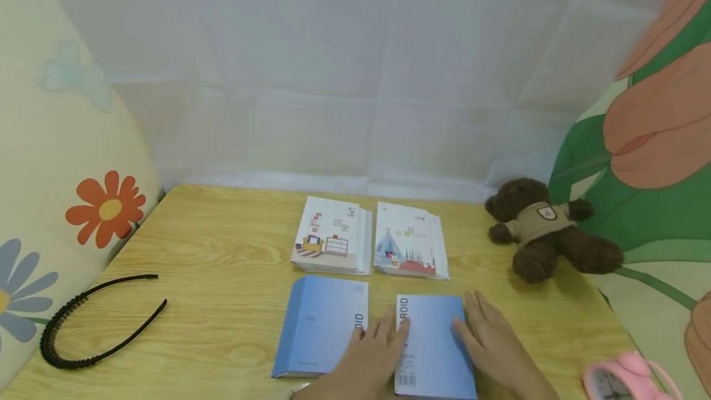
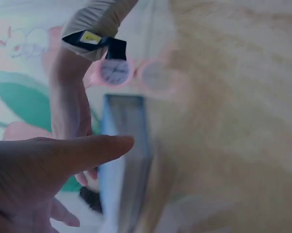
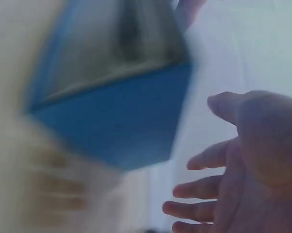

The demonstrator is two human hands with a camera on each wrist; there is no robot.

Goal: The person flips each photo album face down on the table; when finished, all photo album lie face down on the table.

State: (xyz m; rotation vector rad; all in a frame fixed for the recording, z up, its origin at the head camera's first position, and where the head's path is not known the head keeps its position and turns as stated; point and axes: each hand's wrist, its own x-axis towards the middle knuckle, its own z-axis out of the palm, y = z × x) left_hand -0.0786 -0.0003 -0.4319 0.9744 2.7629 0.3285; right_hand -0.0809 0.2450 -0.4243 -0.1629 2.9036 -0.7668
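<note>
Two thick blue books lie side by side near the front of the table. The right blue book (image 1: 430, 350), with the letters "ROID" and a barcode on its face, sits between my two hands. My left hand (image 1: 366, 357) is at its left edge, thumb along that side and fingers reaching over the corner of the left blue book (image 1: 319, 326). Alongside the opposite edge lies my right hand (image 1: 497, 344), thumb at the cover. The left wrist view shows the left thumb stretched across a blurred blue book (image 2: 124, 170). In the right wrist view, the right hand's fingers are extended beside it.
Behind the blue books stand two stacks of white illustrated books, the left stack (image 1: 328, 236) and the right stack (image 1: 405, 239). A brown teddy bear (image 1: 541, 233) lies at the back right, a pink alarm clock (image 1: 622, 378) at the front right, a black headband (image 1: 66, 326) at left.
</note>
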